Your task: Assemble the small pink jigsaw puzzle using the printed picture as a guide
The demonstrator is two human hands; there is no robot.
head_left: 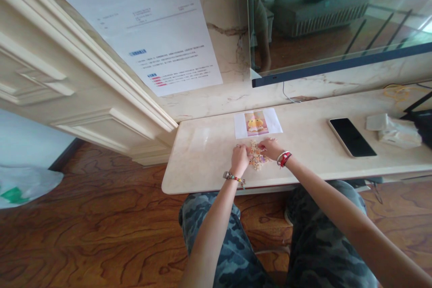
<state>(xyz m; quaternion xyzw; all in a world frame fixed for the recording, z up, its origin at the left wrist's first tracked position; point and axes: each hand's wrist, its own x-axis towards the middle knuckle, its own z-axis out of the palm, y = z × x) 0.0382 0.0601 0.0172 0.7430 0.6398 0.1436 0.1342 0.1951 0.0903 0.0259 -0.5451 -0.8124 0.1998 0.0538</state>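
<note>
A small heap of jigsaw pieces (257, 160), pale tan with touches of orange and purple, lies on the cream tabletop (199, 153). At the heap's left edge is my left hand (240, 158), its fingers curled inward. My right hand (271, 148) reaches in from the right, fingers bent down and closed at the heap's upper side. What either set of fingertips holds is too small and partly hidden. Just behind the heap lies a white sheet with a printed picture (258, 124) of yellow figures on pink.
A black-screened phone (352, 137) and a crumpled white tissue pack (398, 131) lie to the right. Behind stands a large television (337, 22). A printed poster (148, 31) hangs on the wall, beside cream panelling (111, 130). A plastic bag (29, 185) rests at far left.
</note>
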